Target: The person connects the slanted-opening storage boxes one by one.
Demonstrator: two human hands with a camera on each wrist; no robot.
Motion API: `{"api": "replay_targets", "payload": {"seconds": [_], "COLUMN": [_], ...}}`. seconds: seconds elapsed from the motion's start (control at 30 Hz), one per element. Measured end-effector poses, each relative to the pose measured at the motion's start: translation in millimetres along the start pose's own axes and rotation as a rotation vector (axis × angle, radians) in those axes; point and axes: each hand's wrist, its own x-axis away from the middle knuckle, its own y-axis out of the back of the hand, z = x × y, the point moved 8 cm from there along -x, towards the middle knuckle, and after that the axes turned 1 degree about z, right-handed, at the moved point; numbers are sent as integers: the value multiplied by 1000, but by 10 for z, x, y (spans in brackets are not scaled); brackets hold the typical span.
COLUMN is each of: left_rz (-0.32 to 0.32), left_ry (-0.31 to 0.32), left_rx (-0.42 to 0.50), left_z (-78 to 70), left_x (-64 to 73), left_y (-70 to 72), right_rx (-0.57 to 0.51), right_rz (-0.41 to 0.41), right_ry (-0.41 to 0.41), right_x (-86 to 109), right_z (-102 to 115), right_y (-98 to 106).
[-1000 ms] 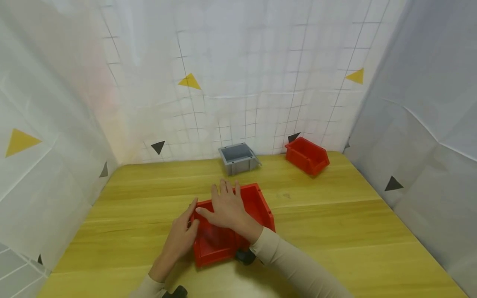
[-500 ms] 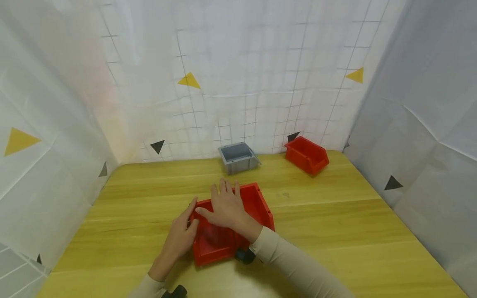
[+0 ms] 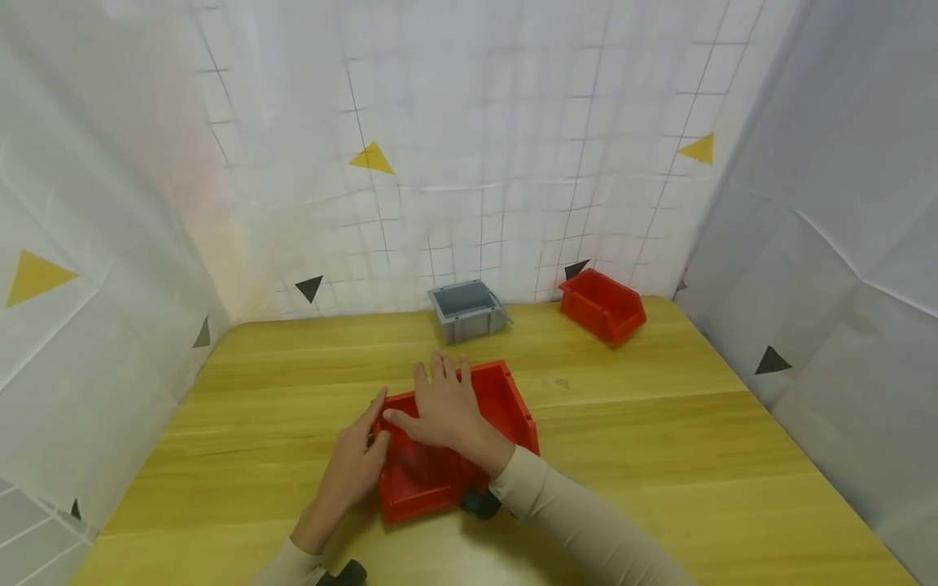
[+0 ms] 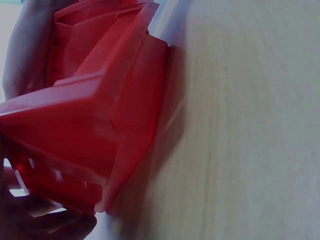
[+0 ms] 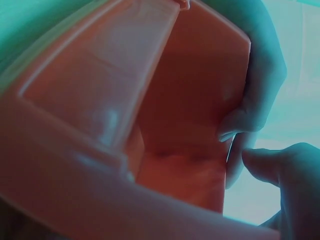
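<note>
Left hand (image 3: 356, 462), thumb and fingers parted, still touches the near red bin's (image 3: 419, 482) left end, while right hand (image 3: 445, 411), fingers spread, stays over its far rim.

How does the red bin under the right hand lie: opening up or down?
Up: the head view shows inside the red bin, around the right hand.
</note>
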Motion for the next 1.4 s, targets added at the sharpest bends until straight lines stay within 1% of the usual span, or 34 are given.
{"api": "replay_targets", "payload": {"seconds": [0.17, 0.37, 0.7, 1.4], "left_rz": [-5, -1, -21, -9], "left_ry": [-16, -4, -38, -14], "left_rx": [-2, -2, -11, -8], "left_z": [-12, -16, -51, -33], "left_x": [9, 15, 23, 14], "left_y": [-6, -10, 1, 7], "right_rx": [-6, 0, -7, -10], "right_rz": [2, -1, -7, -6], "right_ry": [-5, -2, -3, -5], "right_x": [6, 11, 13, 6], "right_z": [2, -3, -13, -12], "right_y": [-13, -23, -45, -78]}}
